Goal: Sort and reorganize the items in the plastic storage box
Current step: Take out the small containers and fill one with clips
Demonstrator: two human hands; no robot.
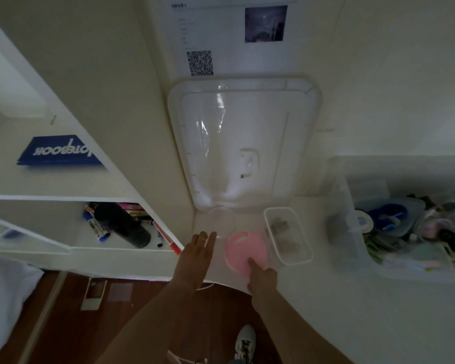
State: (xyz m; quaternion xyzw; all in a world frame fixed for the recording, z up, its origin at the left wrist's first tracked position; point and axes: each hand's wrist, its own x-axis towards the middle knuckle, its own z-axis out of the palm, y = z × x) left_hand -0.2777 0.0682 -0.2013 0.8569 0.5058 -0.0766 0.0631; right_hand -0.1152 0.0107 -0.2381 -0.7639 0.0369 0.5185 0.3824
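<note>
White bench (313,298) carries the storage box (352,248) at right, still cluttered; its lid (244,143) leans against the wall. Sorting looks barely begun: small tray (289,237), pink dish (244,250) set out. Left hand (197,256) spread flat; right hand (263,277) presses the dish.

One pink round lid (244,252) on table (313,298); beside pink round lid: one small clear tray (288,239), one large clear lid (243,143), one storage box (352,248), two hands, one blue notebook (58,152).
</note>
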